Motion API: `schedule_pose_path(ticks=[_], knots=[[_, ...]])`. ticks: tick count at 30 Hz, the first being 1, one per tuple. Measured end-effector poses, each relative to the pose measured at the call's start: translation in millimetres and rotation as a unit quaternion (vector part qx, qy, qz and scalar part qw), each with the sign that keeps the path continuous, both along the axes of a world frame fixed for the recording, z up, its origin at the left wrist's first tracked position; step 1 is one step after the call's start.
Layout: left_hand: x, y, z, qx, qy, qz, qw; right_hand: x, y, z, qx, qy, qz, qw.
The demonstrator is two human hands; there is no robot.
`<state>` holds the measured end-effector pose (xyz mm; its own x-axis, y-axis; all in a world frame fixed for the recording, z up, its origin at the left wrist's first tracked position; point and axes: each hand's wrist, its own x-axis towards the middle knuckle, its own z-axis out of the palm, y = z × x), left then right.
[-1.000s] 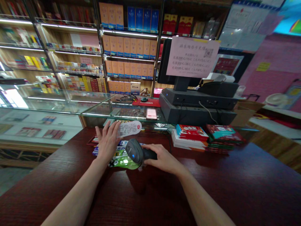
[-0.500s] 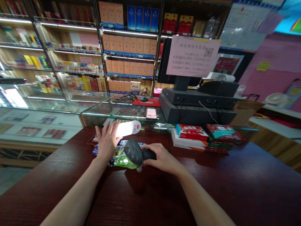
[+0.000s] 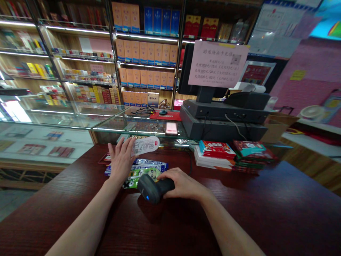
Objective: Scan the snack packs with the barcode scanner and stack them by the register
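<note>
Scanner had just come back: over the last half second the right hand (image 3: 185,183) pulled the handheld barcode scanner (image 3: 152,187) toward 6 o'clock, off most of the green panda-print packet (image 3: 137,173), which now showed more of its face plus the right end of the blue packets (image 3: 159,164) behind it. The white glare on the round-ended white pack (image 3: 146,145) was gone; its print and what looked like a barcode showed again, and the scanner's blue LED (image 3: 147,197) was lit where it hadn't shown in the previous frame. My read: lit pass ended, scanner idle or between passes; whether the code registered, couldn't tell. Right fingers were clamped round the scanner handle, at 3 o'clock from its head. Left hand (image 3: 121,160), at 10 o'clock from the scanner, hadn't really moved: thumb and fingers closed on the near end of the white pack, fingertips fanned a bit. White pack sat at 12 o'clock from the scanner, well apart from it. Counts: 1 scanner, 1 white pack, 1 panda packet visible, at least 2 blue packets (overlapped, rest hidden by the hand). At 2 o'clock, 2 piles side by side: a red-topped stack (image 3: 217,150) and a dark red-and-green stack (image 3: 252,152), layers too blurred to count. Beyond them 1 POS terminal (image 3: 223,124) with 1 pink price sign (image 3: 217,65); 1 mouse (image 3: 163,112) at 12; 4 blue boxes (image 3: 158,22) on the top shelf.
</note>
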<state>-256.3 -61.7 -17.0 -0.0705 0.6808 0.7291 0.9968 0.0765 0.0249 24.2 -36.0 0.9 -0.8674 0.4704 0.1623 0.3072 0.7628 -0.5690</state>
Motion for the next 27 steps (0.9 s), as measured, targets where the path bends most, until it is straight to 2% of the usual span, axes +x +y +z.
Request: schedule_pose_path(ticks=[7,16,23,27], knots=[[2,0,0.8,-0.002,-0.002,0.002,1.0,-2,0,-4.9,0.007,-0.025,0.025,0.999],[3,-1,0.8,-0.002,-0.001,-0.003,1.0,-2,-3,-3.0,-0.004,-0.067,0.011,0.998],[4,-1,-0.1,0.0,-0.008,-0.012,1.0,5,-1,3.9,-0.025,-0.036,0.009,0.999],[5,-1,0.0,-0.005,-0.013,-0.02,1.0,7,3,7.8,-0.069,0.032,-0.043,0.996]])
